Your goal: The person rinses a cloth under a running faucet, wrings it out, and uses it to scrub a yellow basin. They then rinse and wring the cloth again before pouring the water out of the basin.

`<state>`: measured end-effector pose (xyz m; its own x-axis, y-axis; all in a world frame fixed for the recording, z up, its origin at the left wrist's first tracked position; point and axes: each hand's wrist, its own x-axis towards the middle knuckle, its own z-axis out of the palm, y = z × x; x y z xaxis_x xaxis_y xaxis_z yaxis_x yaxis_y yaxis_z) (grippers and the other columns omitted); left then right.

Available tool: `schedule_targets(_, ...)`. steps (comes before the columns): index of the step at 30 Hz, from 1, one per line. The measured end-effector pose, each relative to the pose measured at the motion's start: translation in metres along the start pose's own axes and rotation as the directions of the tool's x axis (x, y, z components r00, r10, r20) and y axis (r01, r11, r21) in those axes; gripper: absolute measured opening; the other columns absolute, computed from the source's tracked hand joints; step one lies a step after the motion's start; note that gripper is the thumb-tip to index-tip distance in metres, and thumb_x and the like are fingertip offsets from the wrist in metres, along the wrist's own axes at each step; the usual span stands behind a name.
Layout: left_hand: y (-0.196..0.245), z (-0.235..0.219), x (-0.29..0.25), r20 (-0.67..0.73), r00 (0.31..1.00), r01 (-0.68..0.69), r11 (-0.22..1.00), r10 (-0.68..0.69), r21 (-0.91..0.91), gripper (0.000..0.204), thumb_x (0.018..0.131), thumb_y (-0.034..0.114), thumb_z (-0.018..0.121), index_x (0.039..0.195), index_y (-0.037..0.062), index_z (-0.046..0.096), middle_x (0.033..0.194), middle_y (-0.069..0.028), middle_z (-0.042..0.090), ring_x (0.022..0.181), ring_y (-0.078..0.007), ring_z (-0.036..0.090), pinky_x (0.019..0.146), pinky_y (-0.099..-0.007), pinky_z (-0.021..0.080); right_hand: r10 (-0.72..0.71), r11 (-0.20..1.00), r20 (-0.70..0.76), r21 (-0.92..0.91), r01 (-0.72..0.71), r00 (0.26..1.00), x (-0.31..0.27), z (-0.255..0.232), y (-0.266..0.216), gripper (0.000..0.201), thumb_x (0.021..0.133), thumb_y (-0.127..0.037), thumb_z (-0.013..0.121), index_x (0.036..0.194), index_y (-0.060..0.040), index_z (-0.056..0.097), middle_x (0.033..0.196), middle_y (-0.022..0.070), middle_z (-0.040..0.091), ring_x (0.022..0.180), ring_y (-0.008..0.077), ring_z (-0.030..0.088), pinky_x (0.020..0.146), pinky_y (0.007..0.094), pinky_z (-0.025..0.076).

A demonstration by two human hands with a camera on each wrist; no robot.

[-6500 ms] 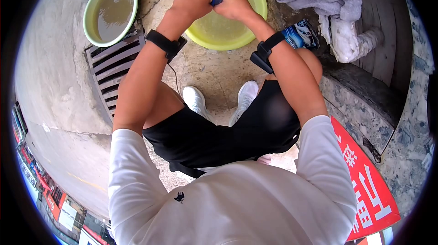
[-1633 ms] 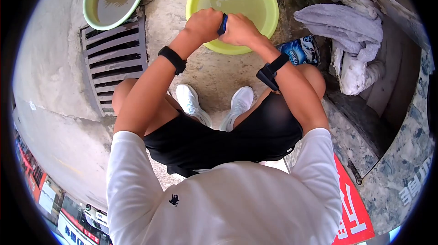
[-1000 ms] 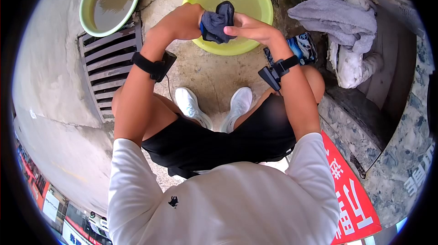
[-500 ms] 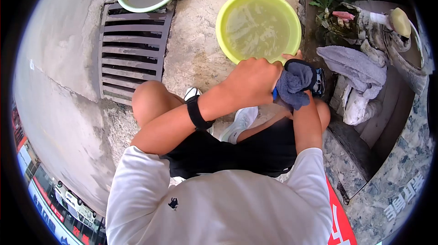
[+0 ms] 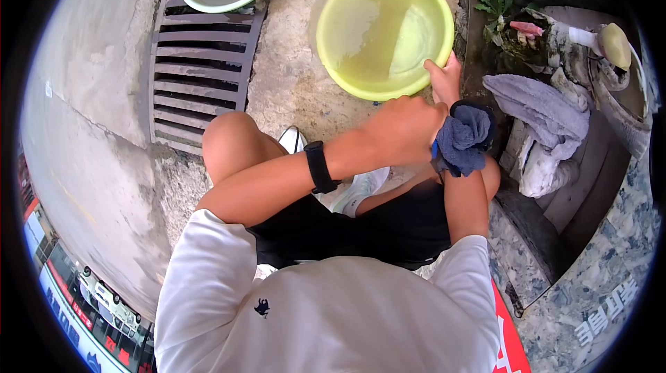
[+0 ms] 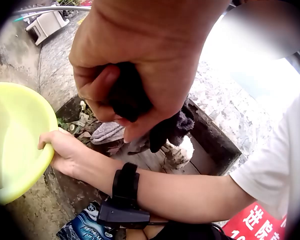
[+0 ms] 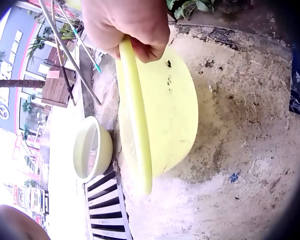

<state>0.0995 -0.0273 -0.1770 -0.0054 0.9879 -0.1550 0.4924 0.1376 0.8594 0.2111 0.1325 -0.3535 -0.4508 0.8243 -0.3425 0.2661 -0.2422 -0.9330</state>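
In the head view my left hand [image 5: 406, 130] grips a bunched dark blue-grey cloth [image 5: 463, 138]. That hand crosses over my right forearm, so the cloth overlaps the forearm. The left wrist view shows the fingers curled round a dark part of the cloth, with more of it hanging beyond the fist. My right hand [image 5: 446, 80] holds the rim of the yellow basin [image 5: 378, 95] at its near right side. The basin is tilted: murky water lies to its left, and its bare floor shows at the right. In the right wrist view the fingers [image 7: 150, 47] wrap its edge.
A pale green basin [image 5: 232, 6] of murky water stands at the upper left, beside a slatted drain grate [image 5: 201, 74]. A grey towel [image 5: 538, 106] lies over a stone-edged trough at right. A blue packet [image 6: 85, 222] is near my right knee; a red sign [image 5: 510, 335] stands behind.
Both hands held the cloth over the basin earlier. My right hand has let go and taken the basin's rim; the basin has tipped. My left hand has carried the cloth right.
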Motion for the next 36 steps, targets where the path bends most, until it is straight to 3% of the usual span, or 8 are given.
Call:
schedule_targets(4, -0.001, 0.005, 0.001, 0.016, 0.999, -0.038, 0.999, 0.037, 0.034, 0.038, 0.072, 0.028, 0.078, 0.087, -0.0023, 0.061, 0.067, -0.0237, 0.065, 0.067, -0.0418, 0.068, 0.065, -0.0484, 0.056, -0.009, 1.0, -0.023, 0.018, 0.01, 1.0, -0.001, 0.01, -0.012, 0.04, 0.078, 0.007, 0.064, 0.117, 0.0046, 0.059, 0.105, 0.0115, 0.07, 0.093, 0.0171, 0.067, 0.082, 0.0312, 0.053)
schedule_targets(13, -0.009, 0.01, 0.0, 0.003, 1.0, -0.025, 0.998, 0.025, 0.055, 0.034, 0.072, 0.024, 0.076, 0.087, -0.0015, 0.061, 0.067, -0.0229, 0.065, 0.066, -0.0409, 0.068, 0.064, -0.0475, 0.056, -0.068, 0.98, -0.005, -0.185, 0.066, 0.998, -0.01, 0.023, -0.023, 0.035, 0.079, 0.003, 0.065, 0.114, 0.0045, 0.061, 0.101, 0.0102, 0.071, 0.087, 0.0143, 0.066, 0.077, 0.0295, 0.053)
schedule_targets(17, -0.007, 0.009, -0.001, 0.019, 0.999, -0.027, 0.997, 0.026, 0.073, 0.031, 0.072, 0.022, 0.075, 0.088, -0.0009, 0.061, 0.067, -0.0223, 0.065, 0.066, -0.0411, 0.067, 0.064, -0.0477, 0.056, -0.216, 0.94, -0.033, -0.278, 0.198, 0.976, -0.012, 0.039, -0.02, 0.028, 0.074, -0.003, 0.067, 0.101, 0.0034, 0.065, 0.088, 0.0168, 0.072, 0.078, 0.0257, 0.07, 0.071, 0.0378, 0.054)
schedule_targets(29, -0.001, -0.002, -0.003, -0.03, 0.999, -0.028, 0.999, 0.027, -0.034, 0.029, 0.07, 0.021, 0.076, 0.084, 0.0, 0.061, 0.07, -0.0238, 0.065, 0.071, -0.0443, 0.067, 0.067, -0.0493, 0.055, -0.37, 0.871, -0.111, -0.388, 0.302, 0.923, -0.032, 0.072, -0.034, 0.022, 0.075, -0.004, 0.061, 0.096, 0.0011, 0.064, 0.078, 0.0197, 0.069, 0.073, 0.0355, 0.069, 0.069, 0.042, 0.053)
schedule_targets(36, -0.003, -0.008, -0.008, -0.043, 0.999, -0.014, 0.999, 0.012, -0.032, 0.029, 0.071, 0.022, 0.075, 0.084, 0.0, 0.061, 0.071, -0.0247, 0.065, 0.071, -0.0436, 0.067, 0.067, -0.0489, 0.055, -0.416, 0.879, -0.131, -0.31, 0.362, 0.9, -0.033, 0.084, -0.048, 0.016, 0.076, -0.001, 0.059, 0.092, 0.0017, 0.063, 0.075, 0.0178, 0.068, 0.065, 0.029, 0.067, 0.064, 0.0385, 0.051)
